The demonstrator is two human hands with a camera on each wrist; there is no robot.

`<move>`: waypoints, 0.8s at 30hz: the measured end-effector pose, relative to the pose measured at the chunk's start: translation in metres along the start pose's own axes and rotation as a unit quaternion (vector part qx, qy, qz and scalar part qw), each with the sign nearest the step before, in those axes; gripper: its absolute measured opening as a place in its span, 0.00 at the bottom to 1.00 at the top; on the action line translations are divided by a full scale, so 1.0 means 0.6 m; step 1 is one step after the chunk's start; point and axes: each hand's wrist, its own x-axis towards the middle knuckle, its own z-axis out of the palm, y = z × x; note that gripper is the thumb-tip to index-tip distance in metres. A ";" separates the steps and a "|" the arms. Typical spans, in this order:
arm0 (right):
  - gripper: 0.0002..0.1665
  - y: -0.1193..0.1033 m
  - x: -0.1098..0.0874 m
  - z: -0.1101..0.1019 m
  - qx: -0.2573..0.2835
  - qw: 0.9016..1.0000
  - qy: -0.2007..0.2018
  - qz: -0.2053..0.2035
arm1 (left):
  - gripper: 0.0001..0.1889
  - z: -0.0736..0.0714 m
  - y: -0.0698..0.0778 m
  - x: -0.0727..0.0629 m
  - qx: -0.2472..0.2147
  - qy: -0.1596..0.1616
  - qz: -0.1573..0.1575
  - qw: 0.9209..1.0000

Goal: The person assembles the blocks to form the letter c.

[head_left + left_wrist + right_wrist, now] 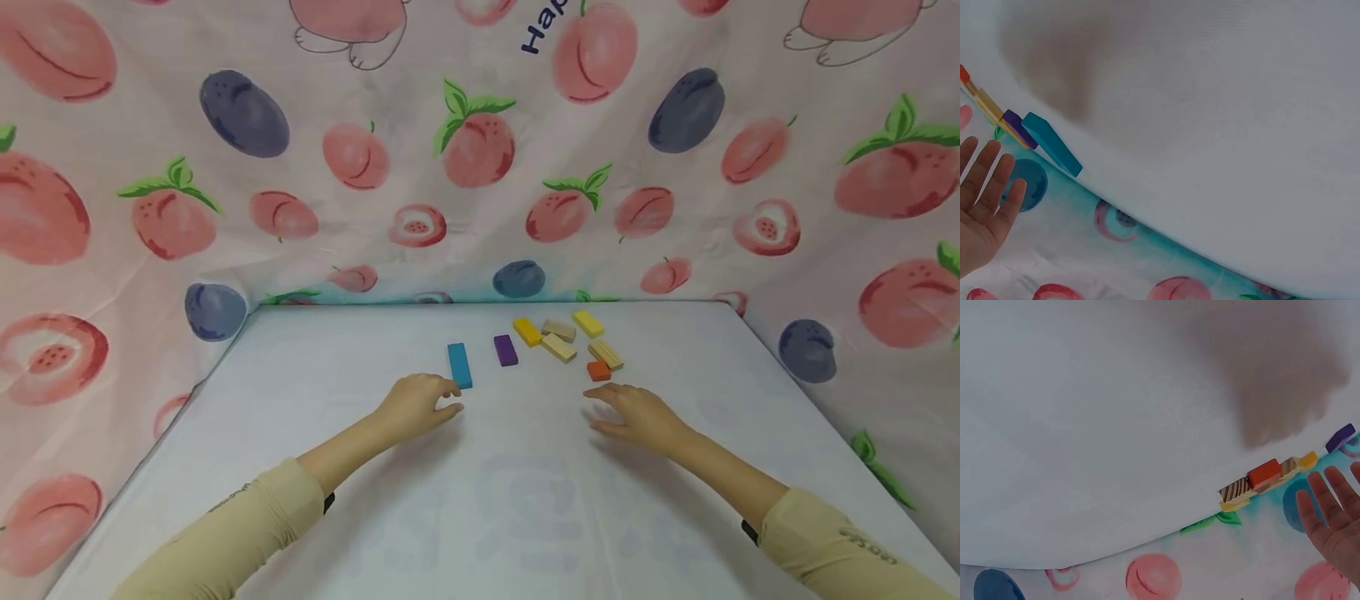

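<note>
My left hand (pixel 417 407) hovers over the white table with loosely spread fingers, its fingertips close by the near end of a blue block (pixel 460 365). Opposite it, my right hand (pixel 636 417) has its fingers extended just in front of a short orange block (pixel 598 371). Neither hand holds anything. Between them and farther back lies a purple block (pixel 506 350). In the left wrist view the left fingers (pixel 985 181) are straight and apart. The right fingers (pixel 1335 500) look the same in the right wrist view.
Behind the orange block lie a striped wooden block (pixel 606 355), two plain wooden blocks (pixel 558 347), an orange-yellow block (pixel 527 332) and a light yellow block (pixel 588 323). A fruit-print cloth (pixel 465 250) rises along the table's back and sides.
</note>
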 end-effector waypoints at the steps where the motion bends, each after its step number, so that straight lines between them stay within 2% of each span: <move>1: 0.28 0.000 0.001 0.000 0.002 1.000 -0.002 0.002 | 0.12 0.000 0.002 0.004 0.000 0.001 -0.001 1.000; 7: 0.29 -0.005 0.007 0.003 0.012 1.000 0.012 0.000 | 0.12 0.004 0.005 0.026 -0.018 0.013 -0.011 1.000; 13: 0.27 -0.012 0.016 0.001 0.015 1.000 0.019 -0.002 | 0.12 0.013 0.000 0.041 -0.036 0.004 -0.044 0.998; 18: 0.26 -0.014 0.019 0.003 0.013 0.999 0.033 -0.004 | 0.14 0.021 -0.002 0.058 -0.034 -0.002 -0.055 0.998; 24: 0.29 -0.015 0.026 0.007 0.022 0.999 0.035 0.005 | 0.14 0.027 -0.006 0.077 -0.034 0.012 -0.072 0.997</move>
